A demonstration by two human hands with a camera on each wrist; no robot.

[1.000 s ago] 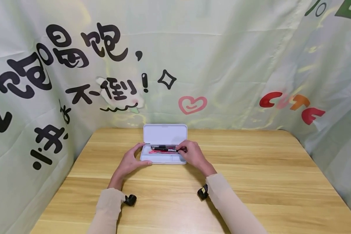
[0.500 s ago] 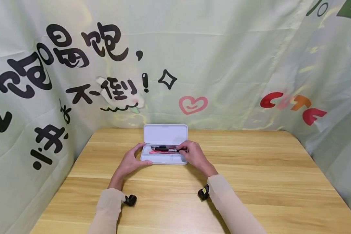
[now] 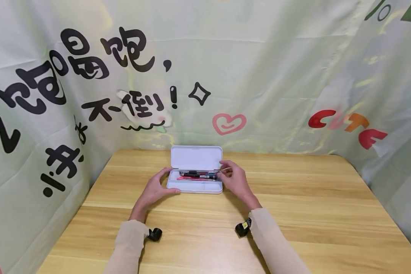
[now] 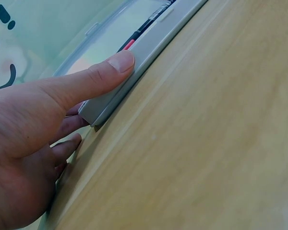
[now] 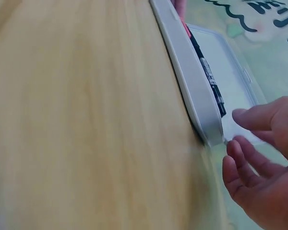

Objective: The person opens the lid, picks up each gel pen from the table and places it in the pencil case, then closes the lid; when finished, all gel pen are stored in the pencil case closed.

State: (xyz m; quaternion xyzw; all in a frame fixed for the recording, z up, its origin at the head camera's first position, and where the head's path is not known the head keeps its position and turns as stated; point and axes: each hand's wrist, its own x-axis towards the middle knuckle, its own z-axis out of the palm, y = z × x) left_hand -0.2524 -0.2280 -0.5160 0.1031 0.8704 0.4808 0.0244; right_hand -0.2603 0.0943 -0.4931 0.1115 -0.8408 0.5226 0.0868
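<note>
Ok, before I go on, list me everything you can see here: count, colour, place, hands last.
pencil case: one, white, lid open and upright, at the far middle of the table.
pens: several, black and red, lying lengthwise in the case's back part; exact count unclear.
table: one, light wood, fills the foreground.
backdrop: one, pale green cloth with black characters, a pink heart and red-orange letters, behind and beside the table.
wrist cameras: two, black, one under each sleeve.
left hand: grips the case's left end, thumb on its front rim.
right hand: by the case's right end, fingers loosely bent, holding nothing.
</note>
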